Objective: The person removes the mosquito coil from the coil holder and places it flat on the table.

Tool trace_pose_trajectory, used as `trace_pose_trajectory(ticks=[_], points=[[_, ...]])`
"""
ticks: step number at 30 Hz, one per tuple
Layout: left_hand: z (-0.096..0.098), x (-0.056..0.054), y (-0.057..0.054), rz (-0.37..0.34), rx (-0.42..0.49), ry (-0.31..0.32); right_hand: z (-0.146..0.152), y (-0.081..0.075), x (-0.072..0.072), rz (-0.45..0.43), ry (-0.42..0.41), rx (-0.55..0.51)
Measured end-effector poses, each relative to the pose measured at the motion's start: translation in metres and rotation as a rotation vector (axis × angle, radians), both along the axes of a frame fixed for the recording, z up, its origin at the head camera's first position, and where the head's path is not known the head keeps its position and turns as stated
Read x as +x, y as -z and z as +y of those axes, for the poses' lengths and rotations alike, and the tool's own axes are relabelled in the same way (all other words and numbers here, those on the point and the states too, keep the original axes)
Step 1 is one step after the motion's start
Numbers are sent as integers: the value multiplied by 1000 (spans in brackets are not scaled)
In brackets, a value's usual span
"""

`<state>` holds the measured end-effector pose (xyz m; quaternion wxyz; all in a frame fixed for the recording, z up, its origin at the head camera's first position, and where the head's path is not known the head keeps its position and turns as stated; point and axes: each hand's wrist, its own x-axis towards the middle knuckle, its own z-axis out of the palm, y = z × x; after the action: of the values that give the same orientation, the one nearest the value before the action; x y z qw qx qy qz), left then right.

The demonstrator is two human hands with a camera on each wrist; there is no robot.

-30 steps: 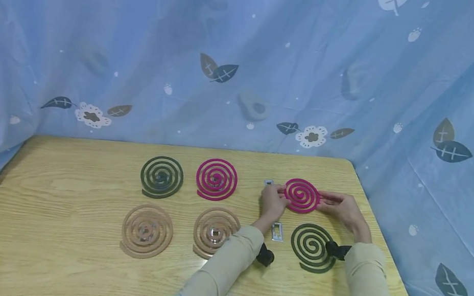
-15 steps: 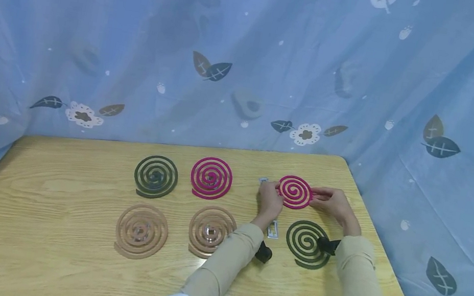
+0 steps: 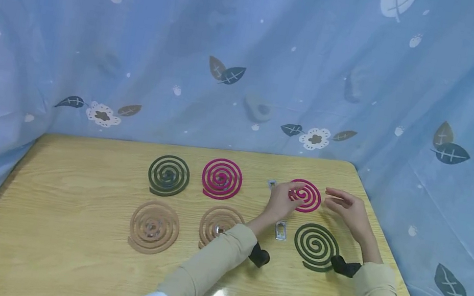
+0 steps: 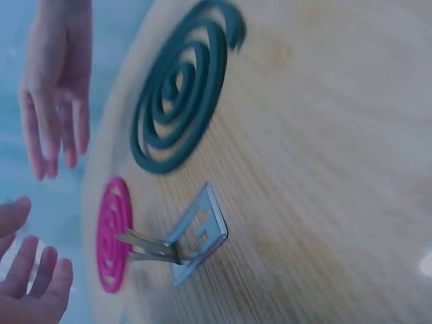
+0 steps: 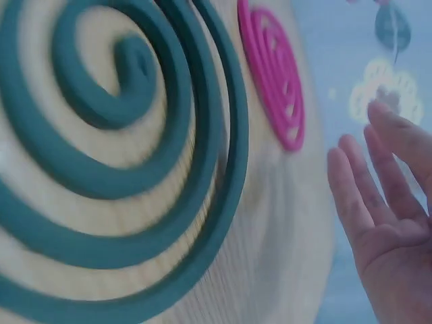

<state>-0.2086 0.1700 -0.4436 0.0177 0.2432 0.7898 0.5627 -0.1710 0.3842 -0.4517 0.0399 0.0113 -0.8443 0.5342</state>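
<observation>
A pink mosquito coil [image 3: 313,201] lies flat near the table's back right corner. My left hand [image 3: 282,202] hovers over its left side, hiding part of it, with fingers extended and nothing held. Apart from the coil's right edge, my right hand [image 3: 350,212] has its fingers loosely spread and holds nothing. A dark green coil [image 3: 316,247] lies in front of the pink one, near my right wrist. Beside my left wrist sits a small metal coil stand [image 3: 281,231], its upright prongs showing in the left wrist view. Another metal stand [image 3: 271,184] lies behind my left hand.
To the left, another dark green coil [image 3: 168,176], a second pink coil [image 3: 221,179] and two brown coils [image 3: 154,228] sit over metal stands. My left forearm partly covers the nearer brown coil [image 3: 223,210]. A blue patterned curtain [image 3: 249,67] borders the table's back and right edges.
Both hands held the pink coil's edges earlier. They have let go and drawn apart from it, and the coil now rests on the table. The head view has also shifted slightly.
</observation>
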Motion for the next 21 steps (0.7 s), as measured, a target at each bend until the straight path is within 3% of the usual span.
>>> trace_pose_trajectory(ticks=[4,7,10,21], points=[[-12,14,-10,-59,43,75,-16,-7,17,81,-25,2],[-21,26,-13,-126,73,112,-31,-9,30,121,-38,19],[-32,38,-14,-148,92,142,-45,-9,44,135,-53,22],[-73,64,-6,-178,173,172,-86,-6,76,140,-68,-24]])
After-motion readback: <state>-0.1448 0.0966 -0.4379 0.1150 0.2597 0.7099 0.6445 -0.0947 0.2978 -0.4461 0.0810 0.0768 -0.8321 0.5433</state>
